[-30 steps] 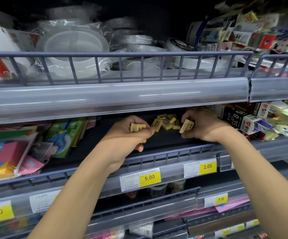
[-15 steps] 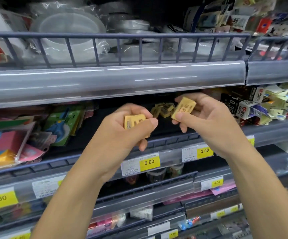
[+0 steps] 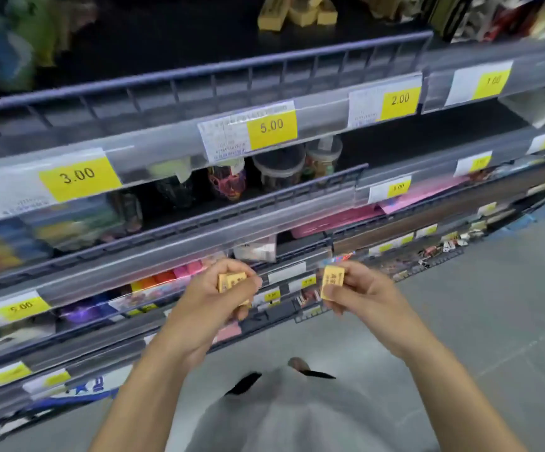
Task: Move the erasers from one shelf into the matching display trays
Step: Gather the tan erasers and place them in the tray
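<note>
Small yellow block erasers [image 3: 232,283] in printed paper sleeves sit stacked in my left hand [image 3: 214,300], fingers curled round them; my right hand [image 3: 356,293] pinches another eraser [image 3: 332,282] by its edges. Both are held in front of the lower shelves. More erasers [image 3: 297,9] lie on the dark upper shelf [image 3: 199,76] behind its wire rail, above yellow price tags [image 3: 271,126].
</note>
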Tool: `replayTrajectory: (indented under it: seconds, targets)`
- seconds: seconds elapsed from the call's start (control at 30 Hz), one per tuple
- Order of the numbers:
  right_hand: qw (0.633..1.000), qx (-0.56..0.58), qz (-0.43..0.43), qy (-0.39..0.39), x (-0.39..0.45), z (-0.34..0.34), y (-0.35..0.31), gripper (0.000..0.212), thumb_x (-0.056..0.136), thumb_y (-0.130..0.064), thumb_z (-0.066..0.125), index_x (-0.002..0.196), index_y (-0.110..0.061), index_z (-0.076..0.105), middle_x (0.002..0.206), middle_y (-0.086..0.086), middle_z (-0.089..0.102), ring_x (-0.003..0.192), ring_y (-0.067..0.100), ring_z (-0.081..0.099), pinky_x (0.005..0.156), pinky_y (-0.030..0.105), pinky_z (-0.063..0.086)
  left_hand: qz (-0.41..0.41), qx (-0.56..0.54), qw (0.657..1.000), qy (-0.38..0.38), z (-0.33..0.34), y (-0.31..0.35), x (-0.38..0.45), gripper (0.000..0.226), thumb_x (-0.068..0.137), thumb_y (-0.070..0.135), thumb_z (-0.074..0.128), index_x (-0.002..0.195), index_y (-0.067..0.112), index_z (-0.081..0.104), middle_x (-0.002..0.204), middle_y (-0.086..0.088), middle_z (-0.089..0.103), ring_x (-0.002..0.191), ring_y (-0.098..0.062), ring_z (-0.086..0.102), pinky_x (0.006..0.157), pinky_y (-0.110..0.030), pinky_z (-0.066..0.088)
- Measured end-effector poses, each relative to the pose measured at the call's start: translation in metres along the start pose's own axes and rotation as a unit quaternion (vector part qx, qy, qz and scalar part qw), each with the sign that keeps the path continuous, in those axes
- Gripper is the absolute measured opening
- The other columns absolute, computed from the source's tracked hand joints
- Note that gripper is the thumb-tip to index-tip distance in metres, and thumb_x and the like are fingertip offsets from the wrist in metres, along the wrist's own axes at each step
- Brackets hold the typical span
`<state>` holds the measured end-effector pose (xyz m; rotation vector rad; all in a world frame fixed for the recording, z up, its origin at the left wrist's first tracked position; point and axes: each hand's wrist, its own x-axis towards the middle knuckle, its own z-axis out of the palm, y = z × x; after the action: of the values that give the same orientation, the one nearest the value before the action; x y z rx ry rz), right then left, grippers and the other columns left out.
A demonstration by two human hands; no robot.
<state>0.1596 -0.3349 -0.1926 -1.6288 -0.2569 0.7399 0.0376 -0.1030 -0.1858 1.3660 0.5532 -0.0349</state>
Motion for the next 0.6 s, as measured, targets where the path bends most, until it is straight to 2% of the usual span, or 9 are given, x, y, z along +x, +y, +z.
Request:
replayTrajectory:
  seconds: [0.1, 0.23, 0.3, 0.37, 0.43, 0.53, 0.6]
  targets:
    - [0.996, -0.019, 0.090, 0.018, -0.021, -0.001, 0.049, 0.016, 0.091, 0.002, 0.066, 0.105, -0.006, 0.067, 0.074, 0.007, 0.069, 0.062, 0.015, 0.060, 0.060, 0.025, 0.049, -0.081, -0.011, 0.996, 0.027, -0.009, -0.063, -0.008, 0.007, 0.088, 0.017, 0.080, 0.088, 0.019, 0.073, 0.073, 0.000, 0.064, 0.060, -0.014, 0.054, 0.057, -0.023, 0.048]
    - [0.985, -0.037, 0.168, 0.025, -0.039, -0.005, 0.089, 0.014, 0.090, 0.000, 0.067, 0.103, -0.006, 0.068, 0.079, 0.012, 0.069, 0.065, 0.017, 0.063, 0.060, 0.027, 0.050, -0.140, -0.027, 0.988, 0.065, -0.016, -0.121, -0.030, 0.011, 0.090, 0.009, 0.078, 0.087, 0.019, 0.074, 0.072, 0.001, 0.062, 0.061, -0.013, 0.053, 0.056, -0.025, 0.046]
    - [0.980, -0.049, 0.190, 0.012, -0.043, -0.006, 0.101, 0.015, 0.089, -0.001, 0.068, 0.103, -0.008, 0.069, 0.082, 0.012, 0.070, 0.068, 0.015, 0.065, 0.061, 0.028, 0.051, -0.150, -0.043, 0.984, 0.084, -0.016, -0.138, -0.041, 0.014, 0.088, 0.012, 0.080, 0.083, 0.025, 0.075, 0.073, 0.001, 0.063, 0.061, -0.011, 0.054, 0.055, -0.023, 0.046]
    - [0.977, -0.067, 0.202, -0.013, -0.044, -0.007, 0.111, 0.016, 0.089, -0.003, 0.068, 0.104, -0.010, 0.069, 0.082, 0.013, 0.071, 0.071, 0.017, 0.066, 0.064, 0.032, 0.051, -0.159, -0.061, 0.980, 0.100, -0.013, -0.145, -0.053, 0.014, 0.074, 0.028, 0.086, 0.082, 0.027, 0.075, 0.073, 0.001, 0.065, 0.062, -0.011, 0.055, 0.056, -0.023, 0.047]
    - [0.974, -0.082, 0.208, -0.039, -0.044, -0.010, 0.119, 0.016, 0.090, -0.004, 0.068, 0.105, -0.011, 0.068, 0.081, 0.011, 0.071, 0.072, 0.019, 0.065, 0.065, 0.033, 0.050, -0.168, -0.077, 0.976, 0.119, -0.008, -0.150, -0.065, 0.029, 0.063, 0.040, 0.086, 0.085, 0.026, 0.075, 0.074, 0.002, 0.065, 0.064, -0.013, 0.055, 0.059, -0.025, 0.047]
    - [0.970, -0.105, 0.204, -0.079, -0.039, -0.014, 0.126, 0.017, 0.090, -0.004, 0.068, 0.105, -0.011, 0.069, 0.085, 0.015, 0.071, 0.072, 0.021, 0.065, 0.065, 0.033, 0.052, -0.165, -0.106, 0.967, 0.165, 0.004, -0.156, -0.086, 0.031, 0.064, 0.039, 0.087, 0.087, 0.023, 0.074, 0.077, 0.000, 0.064, 0.068, -0.016, 0.054, 0.063, -0.030, 0.046]
    - [0.964, -0.134, 0.201, -0.110, -0.035, -0.015, 0.128, 0.017, 0.090, -0.005, 0.068, 0.105, -0.013, 0.069, 0.088, 0.014, 0.073, 0.073, 0.020, 0.067, 0.066, 0.033, 0.053, -0.165, -0.126, 0.956, 0.207, 0.014, -0.162, -0.103, 0.016, 0.075, 0.028, 0.087, 0.084, 0.023, 0.074, 0.078, -0.001, 0.064, 0.069, -0.016, 0.056, 0.063, -0.030, 0.046]
